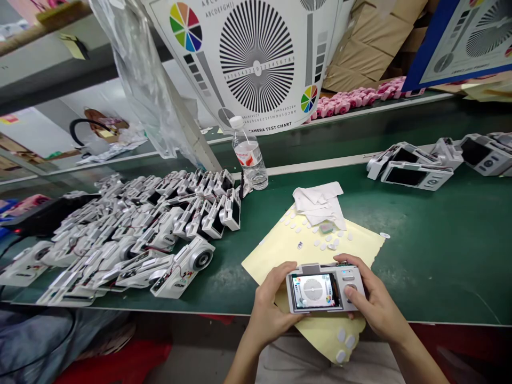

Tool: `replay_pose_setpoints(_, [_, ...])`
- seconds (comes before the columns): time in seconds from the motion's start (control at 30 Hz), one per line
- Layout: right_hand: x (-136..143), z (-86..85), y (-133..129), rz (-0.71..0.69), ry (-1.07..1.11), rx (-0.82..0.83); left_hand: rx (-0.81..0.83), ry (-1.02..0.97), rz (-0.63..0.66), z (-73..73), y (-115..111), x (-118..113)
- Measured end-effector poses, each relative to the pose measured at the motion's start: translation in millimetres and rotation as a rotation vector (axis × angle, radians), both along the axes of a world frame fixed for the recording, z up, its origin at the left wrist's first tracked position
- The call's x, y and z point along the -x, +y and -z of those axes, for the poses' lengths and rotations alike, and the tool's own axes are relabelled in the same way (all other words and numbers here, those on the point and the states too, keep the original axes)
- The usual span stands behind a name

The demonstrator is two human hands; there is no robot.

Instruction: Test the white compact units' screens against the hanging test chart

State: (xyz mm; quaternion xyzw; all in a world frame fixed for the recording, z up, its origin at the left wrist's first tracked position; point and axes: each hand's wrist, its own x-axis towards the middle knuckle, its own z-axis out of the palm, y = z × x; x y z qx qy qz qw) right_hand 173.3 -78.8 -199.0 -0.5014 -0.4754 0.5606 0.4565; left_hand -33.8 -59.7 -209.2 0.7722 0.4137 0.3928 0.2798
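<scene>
Between my two hands is a white digital camera (347,277), its screen lit and showing the round test chart. My left hand (270,304) grips the camera's left end, fingers on top and thumb below. At the other end, my right hand (376,298) holds it with the thumb on the back buttons and the index finger along the top edge. Beneath the camera lies a yellow paper sheet (276,245) with several small white oval stickers (317,242). A crumpled white cloth or tissue (318,201) rests on the sheet's far part.
Many white cameras (160,229) are piled at the left of the green table (432,256). Several more cameras (416,173) lie at the right. A water bottle (250,157) stands near the back ledge. A camera test chart (256,58) hangs ahead, and pink items (352,101) line the shelf behind.
</scene>
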Motion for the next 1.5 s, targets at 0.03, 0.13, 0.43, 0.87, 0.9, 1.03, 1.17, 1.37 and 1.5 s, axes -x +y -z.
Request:
replay_pose_setpoints(0.03, [0, 0.0, 0, -0.002, 0.002, 0.000, 0.004, -0.001, 0.002, -0.2, 0, 0])
replay_pose_setpoints(0.13, [-1, 0.4, 0, -0.012, 0.021, -0.001, 0.016, -0.007, 0.006, -0.9, 0, 0])
replay_pose_setpoints(0.43, [-10, 6.9, -2, -0.164, 0.278, 0.011, 0.197, -0.089, 0.014, -0.4, 1, 5])
replay_pose_setpoints(0.87, [-9, 4.4, -2, -0.134, 0.175, 0.009, 0.150, -0.085, 0.014, 0.7, 0, 5])
replay_pose_setpoints(0.9, [-9, 3.9, -2, -0.122, 0.163, 0.007, 0.146, -0.080, 0.014, 0.4, 0, 5])
replay_pose_setpoints(1.03, [-6, 1.6, -2, -0.112, 0.157, 0.034, 0.136, -0.059, 0.005, -0.7, 0, 4])
replay_pose_setpoints(1.17, [-4, -1.1, -1, -0.107, 0.147, 0.029, 0.122, -0.047, -0.006, -1.0, 0, 3])
replay_pose_setpoints(1.37, [-3, -1.8, -1, -0.088, 0.148, 0.034, 0.090, -0.043, -0.008, -1.4, 0, 3])
replay_pose_setpoints(1.5, [-4, -0.5, -2, -0.072, 0.155, 0.065, 0.056, -0.034, -0.001, -1.1, 0, 2])
